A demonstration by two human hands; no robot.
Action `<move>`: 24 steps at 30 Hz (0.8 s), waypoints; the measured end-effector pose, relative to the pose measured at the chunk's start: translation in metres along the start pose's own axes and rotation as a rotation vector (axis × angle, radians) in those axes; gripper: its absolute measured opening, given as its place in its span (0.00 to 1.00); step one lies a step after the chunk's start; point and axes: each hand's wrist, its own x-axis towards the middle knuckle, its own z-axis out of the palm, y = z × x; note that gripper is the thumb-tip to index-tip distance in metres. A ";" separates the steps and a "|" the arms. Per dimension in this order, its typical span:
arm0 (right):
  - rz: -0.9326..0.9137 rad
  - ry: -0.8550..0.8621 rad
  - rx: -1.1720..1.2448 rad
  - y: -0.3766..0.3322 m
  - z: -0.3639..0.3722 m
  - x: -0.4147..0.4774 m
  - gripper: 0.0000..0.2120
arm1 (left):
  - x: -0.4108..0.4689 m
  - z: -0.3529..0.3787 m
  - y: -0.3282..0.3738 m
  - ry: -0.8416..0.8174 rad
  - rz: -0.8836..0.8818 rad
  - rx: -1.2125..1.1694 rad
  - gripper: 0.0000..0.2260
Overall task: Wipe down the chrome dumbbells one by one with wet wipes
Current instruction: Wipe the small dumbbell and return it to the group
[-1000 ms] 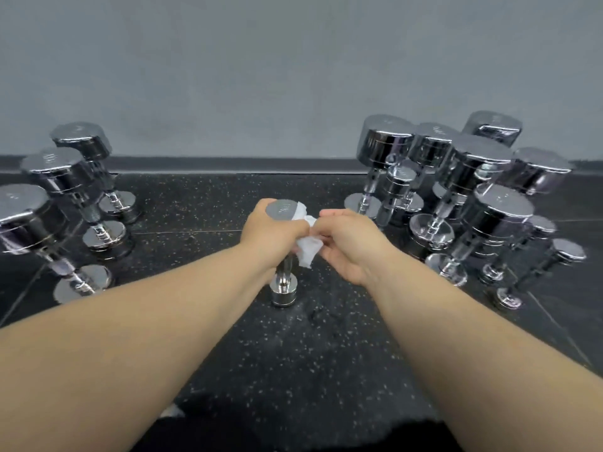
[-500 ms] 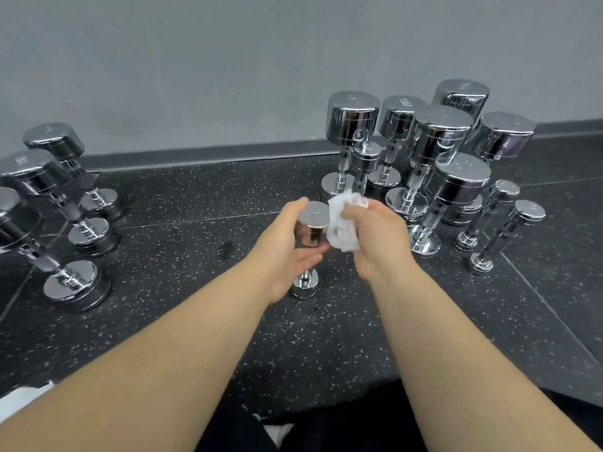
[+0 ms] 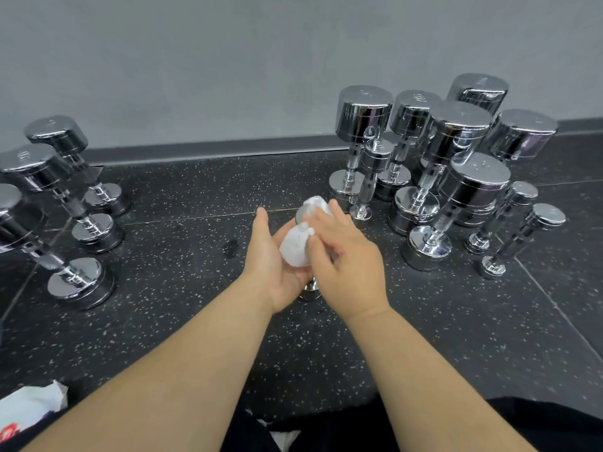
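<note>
- The small dumbbell (image 3: 309, 291) stands on end on the floor (image 3: 182, 282), between the two hands. Only its lower head and a sliver of the upper one show.
- The left hand (image 3: 270, 265) has a wide grip. Its palm is turned inward and cups the shaft from the left.
- The right hand (image 3: 346, 265) has a narrow grip and pinches the wet wipe (image 3: 295, 247) against the chrome.
- To do this step well, brace with the left palm so the dumbbell cannot tip. Drag the wipe along the knurled shaft while turning it, then do both heads.
- Keep it apart from the unwiped cluster (image 3: 430, 177) on the right.
- Half a second ago the left fingers curled round the upper head, with the wipe bunched on top. Now that hand lies open and the wipe reaches lower down the shaft.
</note>
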 end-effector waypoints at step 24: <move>0.636 0.149 0.414 -0.004 0.014 0.019 0.20 | 0.004 0.005 -0.011 0.001 -0.019 0.167 0.26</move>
